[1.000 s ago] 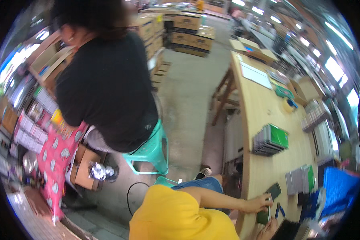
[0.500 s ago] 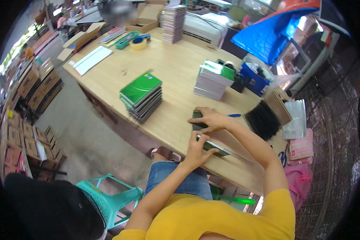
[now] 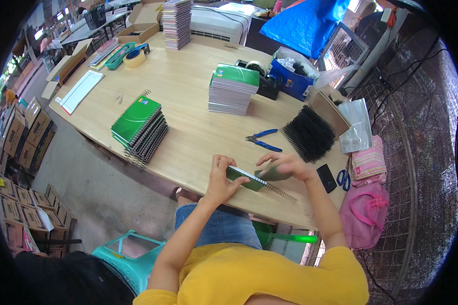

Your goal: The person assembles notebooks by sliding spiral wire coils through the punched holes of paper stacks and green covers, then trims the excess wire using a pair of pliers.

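My left hand grips a thin green notebook on its edge, with the white punched side up. A wire coil runs along that edge and sticks out past its right end. Above the coil end is my right hand, smeared by motion, with a blurred dark green piece beneath its fingers. Beyond my hands lie blue-handled pliers, spread apart. A bundle of black coils sits to the right.
Coiled green notebooks are stacked at left, a stack of uncoiled ones farther back. A phone and scissors lie by the right edge. A blue box, tape roll and tall stack stand farther off.
My right hand has moved right, from the notebook's left end to the coil end, the dark green piece going with it. My left hand still holds the notebook. The view has shifted.
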`<control>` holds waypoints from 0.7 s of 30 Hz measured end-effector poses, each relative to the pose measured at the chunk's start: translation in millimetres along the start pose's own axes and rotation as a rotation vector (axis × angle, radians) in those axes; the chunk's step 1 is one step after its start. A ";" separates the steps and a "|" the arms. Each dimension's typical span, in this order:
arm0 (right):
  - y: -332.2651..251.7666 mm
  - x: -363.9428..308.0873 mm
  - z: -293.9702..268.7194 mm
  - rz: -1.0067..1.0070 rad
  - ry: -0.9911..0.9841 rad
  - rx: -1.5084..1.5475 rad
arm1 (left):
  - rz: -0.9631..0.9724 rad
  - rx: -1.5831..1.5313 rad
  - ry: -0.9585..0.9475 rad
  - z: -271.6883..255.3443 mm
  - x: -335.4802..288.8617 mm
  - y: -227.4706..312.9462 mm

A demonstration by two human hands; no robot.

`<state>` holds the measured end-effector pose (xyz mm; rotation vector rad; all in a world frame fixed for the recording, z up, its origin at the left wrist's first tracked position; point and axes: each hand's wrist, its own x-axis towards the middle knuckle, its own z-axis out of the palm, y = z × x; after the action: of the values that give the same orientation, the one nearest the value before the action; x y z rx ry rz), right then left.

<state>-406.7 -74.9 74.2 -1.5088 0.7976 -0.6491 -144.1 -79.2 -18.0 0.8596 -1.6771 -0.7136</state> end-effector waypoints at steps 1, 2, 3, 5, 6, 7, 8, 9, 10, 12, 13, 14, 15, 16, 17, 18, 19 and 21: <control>16.2 2.2 2.7 0.013 0.022 -0.601 | 0.007 -0.003 -0.009 4.1 1.2 2.3; 28.0 0.1 -5.3 -0.040 0.076 -0.425 | 0.015 -0.006 -0.018 8.8 2.1 5.0; 23.4 6.0 -4.3 -0.096 0.115 -0.246 | 0.017 0.001 -0.016 9.3 1.7 5.6; 11.8 3.5 3.6 -0.009 0.058 -0.324 | 0.024 -0.021 -0.022 9.3 -0.1 6.1; 4.0 1.7 9.6 0.035 0.037 -0.362 | 0.030 -0.034 -0.031 9.7 -1.1 6.7; 6.3 -0.1 9.6 0.061 0.102 -0.224 | 0.025 -0.024 -0.035 10.9 -2.2 7.7; 9.5 -2.3 8.7 0.087 0.166 -0.085 | 0.020 -0.013 -0.039 12.7 -3.5 8.9; 4.0 -6.4 7.5 0.070 0.116 0.176 | 0.016 -0.005 -0.034 15.1 -3.8 9.2; -0.2 -9.9 8.0 0.062 0.068 0.442 | 0.015 -0.014 -0.037 15.9 -3.8 8.3; 17.9 -6.4 16.6 0.006 0.206 -0.288 | 0.012 -0.036 -0.053 16.3 -4.2 8.4; 24.7 -6.2 19.7 -0.021 0.274 -0.651 | -0.002 -0.036 -0.070 17.6 -5.4 10.2; 24.3 -8.6 10.4 -0.048 0.282 -0.522 | -0.015 -0.035 -0.086 19.1 -6.9 12.2; 17.6 -8.7 12.3 -0.032 0.234 -0.400 | -0.031 -0.033 -0.090 19.5 -7.8 13.6; 10.1 -8.4 15.3 -0.015 0.186 -0.278 | -0.025 -0.028 -0.083 20.6 -9.0 11.3; 6.7 -6.5 18.0 0.004 0.137 -0.156 | -0.020 -0.022 -0.075 22.0 -10.2 7.5; 14.7 -1.5 22.7 -0.076 0.204 -0.573 | -0.011 -0.018 -0.078 21.7 -8.9 8.8; 15.2 -3.1 21.1 -0.011 0.271 -0.438 | -0.016 -0.024 -0.086 20.4 -9.1 10.4; 5.1 -5.6 19.1 0.031 0.302 -0.090 | -0.024 -0.035 -0.090 17.2 -7.5 13.7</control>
<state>-395.5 -59.0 67.7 -1.4954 1.0896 -0.8399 -161.9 -64.7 -15.3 0.8352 -1.7313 -0.8067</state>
